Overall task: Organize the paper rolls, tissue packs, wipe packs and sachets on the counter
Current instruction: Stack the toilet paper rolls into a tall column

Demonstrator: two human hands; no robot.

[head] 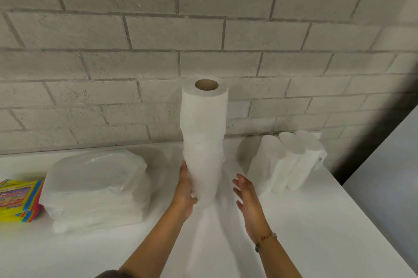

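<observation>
We're looking down at the white counter (294,232), and in the middle of it stands a tall stack of paper rolls (203,124). It's upright but a bit crooked (the upper part sits slightly off from the lower), with the brown cardboard core (206,84) open at the top.

The left hand (185,189) is flat against the lower left side of the stack. Its fingers run straight up along the paper and the thumb touches the near face, so it presses rather than clenches.

The right hand (247,198) hovers just right of the stack's base, fingers spread and relaxed, holding nothing and clear of the paper. There's a bracelet (264,238) on that wrist.

To the left we've got a pile of tissue packs (97,187) in clear plastic. At the far left edge a bright yellow wipe pack (20,198) lies just beside them.

Over on the right, near the grey brick wall (113,51), a cluster of more rolls (291,162) stands upright, well apart from both hands.
</observation>
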